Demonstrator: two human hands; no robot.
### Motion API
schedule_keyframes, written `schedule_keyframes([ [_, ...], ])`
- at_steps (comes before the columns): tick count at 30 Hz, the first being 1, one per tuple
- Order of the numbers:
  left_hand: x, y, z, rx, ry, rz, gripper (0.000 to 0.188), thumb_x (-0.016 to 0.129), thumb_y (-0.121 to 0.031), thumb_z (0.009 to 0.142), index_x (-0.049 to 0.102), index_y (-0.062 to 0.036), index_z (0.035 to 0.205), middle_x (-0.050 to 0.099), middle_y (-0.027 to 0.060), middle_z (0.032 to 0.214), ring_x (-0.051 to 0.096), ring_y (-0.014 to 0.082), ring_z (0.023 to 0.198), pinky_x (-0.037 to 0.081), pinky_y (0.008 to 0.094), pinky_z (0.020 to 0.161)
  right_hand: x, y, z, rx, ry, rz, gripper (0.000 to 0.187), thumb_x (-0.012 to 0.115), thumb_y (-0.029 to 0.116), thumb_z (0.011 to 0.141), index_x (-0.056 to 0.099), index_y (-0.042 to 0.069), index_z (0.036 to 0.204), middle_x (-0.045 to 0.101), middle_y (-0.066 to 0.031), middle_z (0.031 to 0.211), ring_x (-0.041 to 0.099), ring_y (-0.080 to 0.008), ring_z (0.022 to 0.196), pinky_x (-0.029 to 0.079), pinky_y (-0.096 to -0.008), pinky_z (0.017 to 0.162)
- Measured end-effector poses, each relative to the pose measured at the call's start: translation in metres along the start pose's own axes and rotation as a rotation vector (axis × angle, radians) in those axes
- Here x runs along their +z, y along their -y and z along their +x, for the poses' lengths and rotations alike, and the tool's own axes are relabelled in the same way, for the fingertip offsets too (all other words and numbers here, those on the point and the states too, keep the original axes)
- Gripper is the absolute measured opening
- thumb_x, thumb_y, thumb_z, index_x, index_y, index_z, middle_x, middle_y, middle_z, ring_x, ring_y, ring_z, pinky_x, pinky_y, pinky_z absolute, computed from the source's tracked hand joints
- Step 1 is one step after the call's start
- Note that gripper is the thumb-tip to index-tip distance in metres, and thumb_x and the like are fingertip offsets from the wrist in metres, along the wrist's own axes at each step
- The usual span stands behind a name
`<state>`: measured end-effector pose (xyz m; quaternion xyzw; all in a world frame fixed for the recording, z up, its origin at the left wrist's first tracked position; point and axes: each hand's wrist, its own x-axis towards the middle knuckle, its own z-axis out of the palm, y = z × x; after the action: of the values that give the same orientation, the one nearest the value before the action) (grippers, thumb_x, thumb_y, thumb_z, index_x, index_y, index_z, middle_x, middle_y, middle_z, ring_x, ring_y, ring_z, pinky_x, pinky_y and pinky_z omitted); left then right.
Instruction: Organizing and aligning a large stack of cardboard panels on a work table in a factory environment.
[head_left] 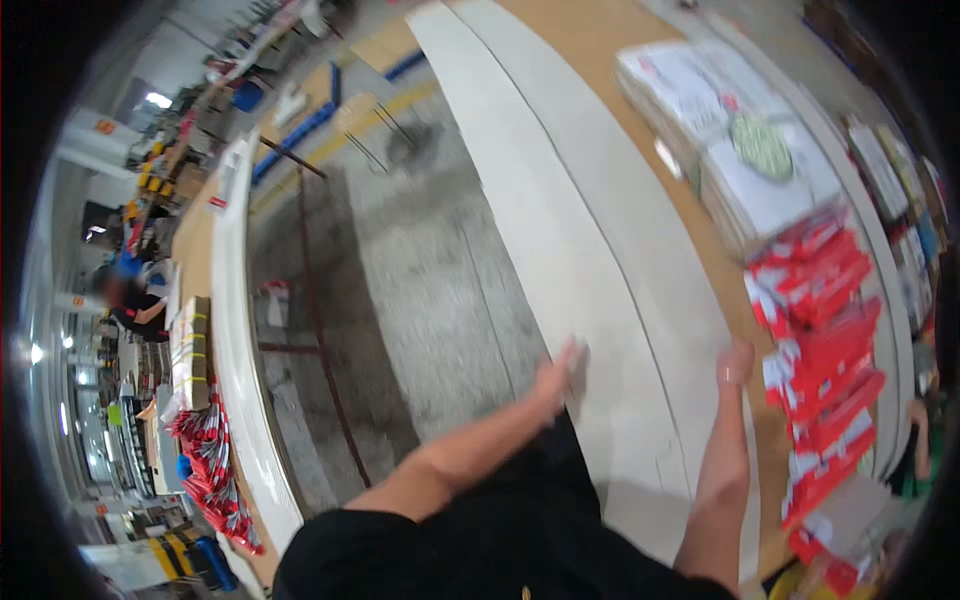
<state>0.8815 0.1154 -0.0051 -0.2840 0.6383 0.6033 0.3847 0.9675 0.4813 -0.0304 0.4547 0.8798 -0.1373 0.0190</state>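
Observation:
Two long white panels point(560, 235) lie side by side on a brown-topped table, a narrow dark seam running between them. At the outer left edge of the left panel is my left hand point(562, 372), smeared by motion, so its fingers do not read clearly. Across from it, my right hand point(735, 362) rests at the outer right edge of the right panel point(650, 260). Its fingers look curled in, and what they hold, if anything, is hidden. Both forearms reach forward from the lower edge.
Red-and-white packets point(825, 350) are piled right of the panels, beyond a stack of white packages point(730, 130) with a greenish bundle on top. Bare concrete floor point(400, 270) lies left. Another table point(240, 330) bears more red packets; a person point(135, 305) sits past it.

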Motion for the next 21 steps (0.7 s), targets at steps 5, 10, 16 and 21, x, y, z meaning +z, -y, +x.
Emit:
schedule_keyframes([
  [5,0.010,0.022,0.016,0.112,-0.107,0.003,0.100,0.065,-0.056,0.071,0.023,0.0114,0.131,0.036,0.0187,0.133,0.039,0.0274,0.118,0.032,0.0382,0.098,0.001,0.005,-0.022,-0.110,-0.206,-0.041,0.041,0.054,0.000,0.068,0.059,0.008,0.108,0.053,-0.0183,0.114,0.048,-0.0349,0.109,0.038,-0.0416,0.094],
  [10,0.011,0.017,-0.027,0.123,0.056,-0.122,0.102,0.065,-0.061,0.067,0.029,0.0116,0.129,0.036,0.0207,0.133,0.038,0.0284,0.120,0.032,0.0390,0.097,-0.033,-0.015,-0.034,-0.023,-0.150,0.111,0.036,0.053,0.001,0.068,0.061,0.007,0.103,0.054,-0.0180,0.108,0.050,-0.0346,0.104,0.039,-0.0412,0.092],
  [16,0.022,0.106,-0.027,-0.155,0.167,-0.188,0.092,0.067,-0.059,0.067,0.041,0.0099,0.122,0.045,0.0184,0.123,0.043,0.0264,0.111,0.039,0.0384,0.089,-0.021,-0.078,-0.061,0.073,-0.137,-0.048,0.037,0.056,0.000,0.066,0.060,0.007,0.102,0.055,-0.0170,0.105,0.051,-0.0331,0.102,0.040,-0.0401,0.091],
  [21,0.035,0.069,-0.075,-0.275,0.344,-0.305,0.093,0.066,-0.062,0.066,0.042,0.0081,0.122,0.055,0.0160,0.105,0.053,0.0252,0.091,0.044,0.0385,0.078,-0.031,-0.068,-0.072,0.074,-0.134,0.012,0.038,0.057,-0.001,0.065,0.059,0.007,0.102,0.054,-0.0169,0.107,0.050,-0.0330,0.105,0.039,-0.0385,0.094],
])
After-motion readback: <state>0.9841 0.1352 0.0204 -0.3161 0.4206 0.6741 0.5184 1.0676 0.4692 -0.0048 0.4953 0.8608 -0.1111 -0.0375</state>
